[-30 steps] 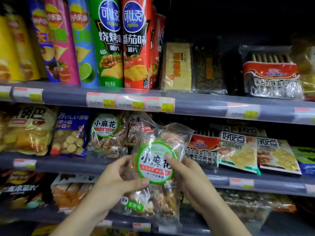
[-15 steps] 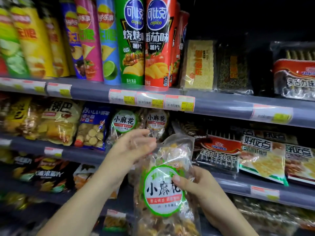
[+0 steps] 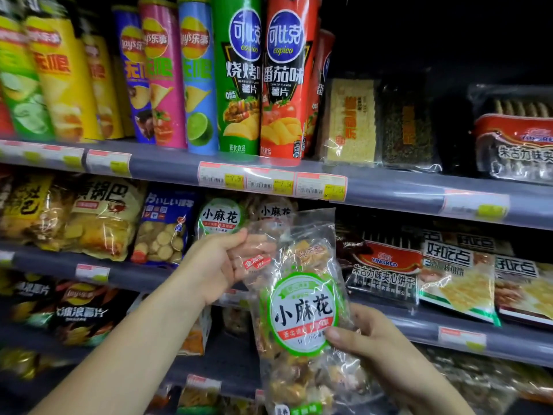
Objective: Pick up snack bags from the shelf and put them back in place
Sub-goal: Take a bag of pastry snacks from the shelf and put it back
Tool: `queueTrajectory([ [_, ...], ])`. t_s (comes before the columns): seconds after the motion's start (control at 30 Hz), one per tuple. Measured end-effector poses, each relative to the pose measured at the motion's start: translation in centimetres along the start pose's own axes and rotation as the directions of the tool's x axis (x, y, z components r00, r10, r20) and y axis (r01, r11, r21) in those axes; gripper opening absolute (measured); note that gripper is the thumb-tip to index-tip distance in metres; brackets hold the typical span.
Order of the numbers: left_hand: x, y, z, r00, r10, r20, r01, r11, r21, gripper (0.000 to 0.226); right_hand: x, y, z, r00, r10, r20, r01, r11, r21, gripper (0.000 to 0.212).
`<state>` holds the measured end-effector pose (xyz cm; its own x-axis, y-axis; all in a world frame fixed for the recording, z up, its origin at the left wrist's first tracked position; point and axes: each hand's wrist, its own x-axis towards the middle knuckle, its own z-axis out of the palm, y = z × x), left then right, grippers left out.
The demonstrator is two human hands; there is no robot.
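1 twist-snack bag [image 3: 302, 310], held centre frame. Right hand [image 3: 368, 345] pinches its 4 o'clock edge; left hand [image 3: 215, 265] grips its 10 o'clock corner, seemingly steadying it for reshelving among matching bags [image 3: 221, 217] at 11 o'clock.

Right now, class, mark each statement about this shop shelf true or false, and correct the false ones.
1. The left grip and right grip both hold the snack bag. True.
2. The bag's round label is blue-rimmed. False: it is green-rimmed.
3. The red crisp tube stands right of the green crisp tube on the top shelf. True.
4. The held bag lies on the middle shelf. False: it is held up in front of it.
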<state>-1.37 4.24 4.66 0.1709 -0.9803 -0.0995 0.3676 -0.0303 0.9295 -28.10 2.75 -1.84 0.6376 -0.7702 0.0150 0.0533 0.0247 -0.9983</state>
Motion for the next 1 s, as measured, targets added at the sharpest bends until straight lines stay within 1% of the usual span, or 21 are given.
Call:
queueTrajectory([
  [0.07, 0.4, 0.1, -0.2, 0.999, -0.033, 0.028, 0.033, 0.999, -0.011, 0.040, 0.1, -0.3, 0.3, 1.000, 0.001, 0.006, -0.001, 1.000, 0.012, 0.039],
  [0.2, 0.9, 0.6, -1.1, 1.000, 0.002, 0.002, -0.002, 0.998, -0.062, 0.067, 0.5, -0.5, 0.5, 0.999, -0.018, -0.046, 0.020, 0.998, 0.059, 0.043],
  [0.27, 0.3, -0.1, -1.4, 1.000, 0.012, -0.014, -0.011, 0.998, 0.065, 0.069, 0.8, -0.8, 0.7, 0.993, -0.012, -0.118, 0.023, 0.995, 0.095, 0.037],
  [0.33, -1.3, -2.1, -0.8, 0.998, -0.034, 0.049, 0.020, 0.965, 0.260, 0.068, 1.4, -1.3, 1.1, 0.979, -0.011, -0.204, 0.038, 0.991, 0.126, 0.034],
  [0.37, -2.3, -3.1, -0.2, 0.992, -0.069, 0.101, 0.028, 0.931, 0.364, 0.064, 1.8, -1.6, 1.4, 0.968, -0.010, -0.250, 0.049, 0.987, 0.152, 0.036],
  [0.43, -3.4, -4.3, 1.0, 0.983, -0.091, 0.159, 0.005, 0.881, 0.473, 0.048, 2.9, -2.5, 1.9, 0.943, -0.016, -0.332, 0.089, 0.974, 0.206, 0.037],
  [0.47, -3.6, -4.5, 1.5, 0.983, -0.055, 0.177, -0.037, 0.879, 0.475, 0.038, 3.3, -3.1, 2.2, 0.935, -0.031, -0.352, 0.108, 0.974, 0.200, 0.038],
  [0.5, -3.3, -4.3, 1.6, 0.986, 0.006, 0.169, -0.089, 0.867, 0.491, 0.030, 3.9, -3.6, 2.1, 0.926, -0.051, -0.374, 0.116, 0.981, 0.153, 0.038],
  [0.53, -2.8, -3.9, 1.6, 0.987, 0.076, 0.142, -0.142, 0.829, 0.541, 0.027, 4.4, -4.1, 2.1, 0.917, -0.070, -0.394, 0.110, 0.991, 0.078, 0.038],
  [0.57, -2.1, -3.3, 1.5, 0.982, 0.148, 0.119, -0.190, 0.762, 0.619, 0.031, 4.9, -4.5, 2.0, 0.899, -0.092, -0.428, 0.093, 0.996, -0.019, 0.040],
  [0.6, -1.1, -3.0, 1.2, 0.973, 0.206, 0.101, -0.218, 0.690, 0.690, 0.038, 5.6, -4.8, 1.7, 0.876, -0.106, -0.470, 0.063, 0.992, -0.108, 0.047],
  [0.63, -0.4, -2.7, 1.0, 0.966, 0.245, 0.087, -0.228, 0.639, 0.735, 0.039, 6.3, -5.1, 1.3, 0.855, -0.132, -0.502, 0.036, 0.980, -0.195, 0.054],
  [0.67, 0.3, -2.6, 1.0, 0.961, 0.269, 0.070, -0.227, 0.614, 0.756, 0.036, 7.1, -5.2, 1.0, 0.832, -0.173, -0.528, 0.014, 0.956, -0.292, 0.052],
  [0.73, 1.3, -2.6, 1.0, 0.944, 0.327, 0.047, -0.235, 0.565, 0.791, 0.039, 8.5, -5.2, 0.7, 0.776, -0.289, -0.560, -0.005, 0.886, -0.464, 0.043],
  [0.77, 1.8, -2.8, 1.0, 0.929, 0.368, 0.035, -0.239, 0.526, 0.816, 0.043, 9.0, -5.1, 0.7, 0.745, -0.336, -0.576, -0.014, 0.856, -0.516, 0.046],
  [0.83, 2.8, -3.4, 0.8, 0.887, 0.462, 0.029, -0.256, 0.438, 0.862, 0.045, 9.8, -4.7, 1.0, 0.692, -0.423, -0.585, -0.031, 0.792, -0.609, 0.059],
  [0.9, 3.6, -4.3, 0.8, 0.860, 0.510, 0.036, -0.258, 0.373, 0.891, 0.034, 10.4, -4.2, 1.2, 0.668, -0.507, -0.545, -0.091, 0.672, -0.735, 0.065],
  [0.97, 4.1, -5.2, 0.7, 0.852, 0.521, 0.049, -0.272, 0.360, 0.893, 0.025, 11.1, -3.4, 1.2, 0.662, -0.555, -0.504, -0.168, 0.546, -0.821, 0.070],
  [1.0, 4.3, -5.7, 0.6, 0.844, 0.533, 0.056, -0.286, 0.360, 0.888, 0.023, 11.4, -3.3, 1.1, 0.661, -0.568, -0.491, -0.185, 0.510, -0.840, 0.071],
])
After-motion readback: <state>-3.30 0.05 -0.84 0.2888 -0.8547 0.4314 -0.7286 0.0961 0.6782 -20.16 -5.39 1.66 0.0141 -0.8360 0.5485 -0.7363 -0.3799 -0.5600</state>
